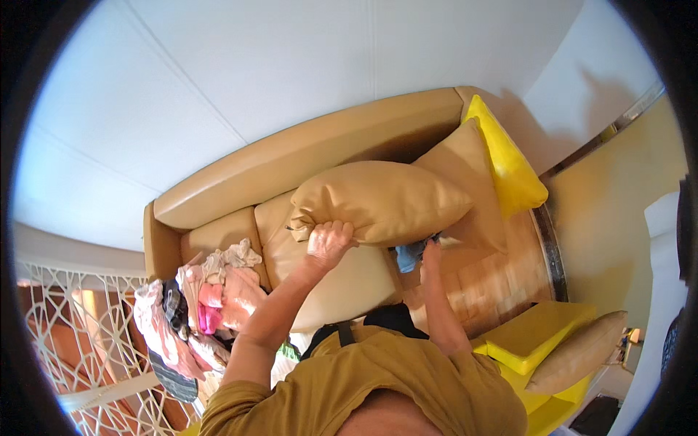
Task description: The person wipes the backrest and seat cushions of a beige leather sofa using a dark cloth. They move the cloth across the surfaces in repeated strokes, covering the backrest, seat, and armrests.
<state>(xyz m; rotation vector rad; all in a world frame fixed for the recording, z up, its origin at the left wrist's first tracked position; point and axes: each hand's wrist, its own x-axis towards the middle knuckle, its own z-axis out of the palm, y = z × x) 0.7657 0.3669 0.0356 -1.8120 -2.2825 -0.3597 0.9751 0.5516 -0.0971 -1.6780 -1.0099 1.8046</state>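
My left hand (331,240) grips the bunched near-left corner of a plump tan leather-look cushion (387,201). That cushion is raised at a tilt above the seat of a tan sofa (338,294). A zipper pull shows beside my left fingers. At the cushion's lower right edge, my right hand (431,259) holds a blue cloth (409,257), with its fingertips partly hidden. Behind the raised cushion, the sofa's right end bears another tan cushion (463,158) and a shiny yellow cushion (507,169).
Clothes (229,283) are heaped on the sofa's left end, beside a white lattice screen (82,327). A yellow seat (540,338) with a beige cushion (578,354) leaning on it stands behind me at right. Wooden flooring (480,294) shows right of the sofa; a white wall (305,60) rises behind it.
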